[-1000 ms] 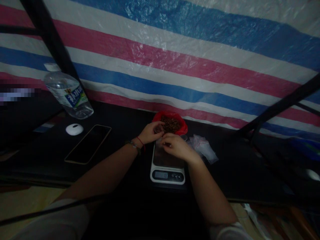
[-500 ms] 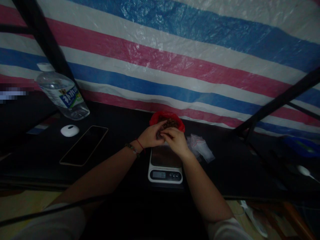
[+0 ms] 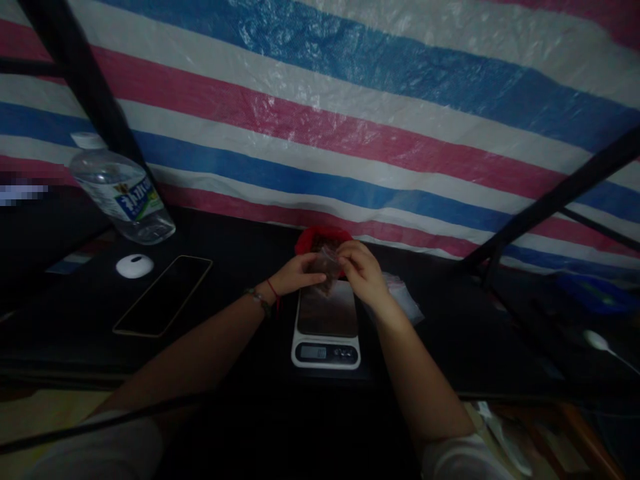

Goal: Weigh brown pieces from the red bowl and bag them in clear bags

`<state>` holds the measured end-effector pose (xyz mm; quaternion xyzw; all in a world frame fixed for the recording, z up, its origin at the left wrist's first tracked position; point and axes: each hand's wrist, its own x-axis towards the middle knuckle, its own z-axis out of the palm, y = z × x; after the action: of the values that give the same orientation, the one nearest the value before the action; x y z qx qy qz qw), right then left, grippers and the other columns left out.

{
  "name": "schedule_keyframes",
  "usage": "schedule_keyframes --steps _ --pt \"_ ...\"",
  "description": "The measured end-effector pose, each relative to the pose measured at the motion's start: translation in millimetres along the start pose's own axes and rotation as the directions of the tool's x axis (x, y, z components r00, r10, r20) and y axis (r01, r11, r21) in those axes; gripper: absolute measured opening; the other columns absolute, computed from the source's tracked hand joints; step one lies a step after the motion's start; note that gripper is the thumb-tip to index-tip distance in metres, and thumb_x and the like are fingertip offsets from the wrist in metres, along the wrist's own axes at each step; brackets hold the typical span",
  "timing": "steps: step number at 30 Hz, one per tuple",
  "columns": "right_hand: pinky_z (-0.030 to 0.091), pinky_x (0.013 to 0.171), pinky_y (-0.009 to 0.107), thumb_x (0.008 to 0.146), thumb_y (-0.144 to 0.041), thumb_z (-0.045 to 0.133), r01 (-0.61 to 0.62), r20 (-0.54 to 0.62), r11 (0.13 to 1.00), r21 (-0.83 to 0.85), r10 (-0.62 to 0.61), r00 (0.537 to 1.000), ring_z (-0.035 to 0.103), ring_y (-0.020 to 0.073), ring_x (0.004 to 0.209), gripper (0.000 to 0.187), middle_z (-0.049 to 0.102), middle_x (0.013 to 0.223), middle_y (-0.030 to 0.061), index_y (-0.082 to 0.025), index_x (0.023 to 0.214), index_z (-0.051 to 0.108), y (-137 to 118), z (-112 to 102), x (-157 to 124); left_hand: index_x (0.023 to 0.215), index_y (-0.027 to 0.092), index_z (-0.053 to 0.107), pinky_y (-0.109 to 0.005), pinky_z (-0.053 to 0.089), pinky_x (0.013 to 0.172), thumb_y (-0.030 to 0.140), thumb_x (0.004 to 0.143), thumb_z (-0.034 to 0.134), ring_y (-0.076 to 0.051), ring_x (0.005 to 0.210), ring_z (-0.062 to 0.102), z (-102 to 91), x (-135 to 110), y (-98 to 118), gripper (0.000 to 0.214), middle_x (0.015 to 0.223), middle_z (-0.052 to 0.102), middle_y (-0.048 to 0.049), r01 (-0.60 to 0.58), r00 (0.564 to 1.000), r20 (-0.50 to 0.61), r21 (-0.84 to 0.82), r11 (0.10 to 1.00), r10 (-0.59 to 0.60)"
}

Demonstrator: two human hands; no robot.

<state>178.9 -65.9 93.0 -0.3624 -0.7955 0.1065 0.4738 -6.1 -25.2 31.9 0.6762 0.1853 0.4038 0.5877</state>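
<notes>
Between my hands, above the back of a small digital scale (image 3: 328, 320), is a clear zip bag (image 3: 328, 265) with some brown bits low inside it. My left hand (image 3: 295, 274) grips the bag's left side between thumb and fingers. At its upper right corner, my right hand (image 3: 364, 270) pinches the bag's edge. Just behind them stands a red bag (image 3: 309, 238) with its mouth open, holding brown pieces, partly hidden by my hands. More clear zip bags (image 3: 404, 299) lie to the right of the scale, partly behind my right wrist.
On the left are a phone (image 3: 163, 295), a white earbud case or mouse-like object (image 3: 135, 266) and a clear bottle (image 3: 123, 190). A white spoon (image 3: 597, 341) and a blue object (image 3: 595, 293) lie at the right. Striped sheeting (image 3: 320, 133) hangs behind the black table.
My hands have moved apart, and the zip bag with brown bits now shows between them. My right hand has shifted slightly right and up. The view has tilted a little.
</notes>
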Motion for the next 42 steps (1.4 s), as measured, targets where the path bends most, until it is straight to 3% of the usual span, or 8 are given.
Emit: schedule_keyframes --steps 4,7,11,16,21,27,36,42 --pt "0.049 0.082 0.036 0.084 -0.031 0.057 -0.133 -0.128 0.976 0.175 0.156 0.979 0.059 0.0184 0.091 0.016 0.062 0.105 0.006 -0.023 0.097 0.062 13 7 -6 0.096 0.011 0.063 -0.034 0.05 0.079 0.036 0.068 0.075 -0.018 0.083 0.065 5.2 1 -2 0.04 0.09 0.069 -0.0075 0.105 0.992 -0.063 -0.013 0.994 -0.106" --pt "0.052 0.071 0.032 0.075 -0.038 0.066 -0.31 -0.047 0.868 0.388 0.354 0.934 0.062 0.0155 0.076 0.039 0.064 0.104 0.0054 -0.024 0.111 0.059 24 18 -17 0.094 0.01 0.063 -0.031 0.05 0.075 0.036 0.066 0.077 -0.016 0.077 0.064 8.3 2 -5 0.04 0.084 0.069 -0.0052 0.11 0.984 -0.139 0.009 0.994 -0.108" --pt "0.052 0.075 0.032 0.07 -0.037 0.071 -0.442 0.032 0.793 0.419 0.474 0.88 0.065 0.0181 0.078 0.026 0.07 0.086 0.004 -0.02 0.089 0.069 31 27 -30 0.093 0.01 0.065 -0.029 0.051 0.074 0.038 0.067 0.075 -0.016 0.076 0.064 9.2 3 -7 0.04 0.085 0.069 -0.0057 0.104 0.987 -0.125 0.014 0.995 -0.101" --pt "0.052 0.075 0.032 0.072 -0.037 0.069 -0.435 -0.048 0.758 0.486 0.52 0.853 0.065 0.0171 0.076 0.021 0.071 0.083 0.0029 -0.02 0.084 0.07 31 28 -32 0.09 0.011 0.066 -0.03 0.052 0.072 0.037 0.069 0.073 -0.016 0.075 0.065 9.3 2 -4 0.034 0.084 0.07 -0.0065 0.081 0.983 -0.168 0.04 0.996 -0.073" --pt "0.052 0.076 0.033 0.069 -0.037 0.073 -0.454 0.014 0.753 0.476 0.51 0.86 0.066 0.0183 0.079 0.025 0.072 0.086 0.0042 -0.019 0.086 0.071 28 29 -31 0.086 0.01 0.066 -0.026 0.051 0.063 0.036 0.072 0.071 -0.015 0.068 0.063 8.7 -1 -2 0.03 0.077 0.068 -0.005 0.048 0.99 -0.143 0.173 0.984 -0.023" --pt "0.051 0.075 0.031 0.072 -0.036 0.07 -0.421 0.008 0.765 0.487 0.478 0.878 0.065 0.0168 0.077 0.02 0.072 0.084 0.0031 -0.02 0.084 0.072 31 31 -34 0.089 0.01 0.068 -0.03 0.052 0.075 0.037 0.077 0.066 -0.017 0.077 0.065 7.8 0 -6 0.03 0.087 0.07 -0.0084 -0.016 0.976 -0.207 0.22 0.975 0.063" --pt "0.049 0.065 0.027 0.073 -0.035 0.069 -0.448 -0.034 0.721 0.529 0.546 0.837 0.063 0.0145 0.067 0.019 0.071 0.077 0.0018 -0.019 0.082 0.071 33 35 -36 0.079 0.013 0.068 -0.024 0.05 0.062 0.042 0.075 0.066 -0.012 0.064 0.06 7.2 2 -6 0.03 0.071 0.067 -0.0019 0.018 0.929 -0.364 0.242 0.97 0.073" --pt "0.048 0.061 0.026 0.071 -0.037 0.069 -0.445 -0.099 0.714 0.54 0.579 0.809 0.06 0.0138 0.062 0.019 0.068 0.069 0.0002 -0.019 0.077 0.068 30 37 -36 0.075 0.013 0.069 -0.025 0.05 0.061 0.042 0.074 0.067 -0.013 0.063 0.06 9.8 3 -7 0.029 0.07 0.068 -0.0027 0.026 0.93 -0.361 0.253 0.967 0.07"
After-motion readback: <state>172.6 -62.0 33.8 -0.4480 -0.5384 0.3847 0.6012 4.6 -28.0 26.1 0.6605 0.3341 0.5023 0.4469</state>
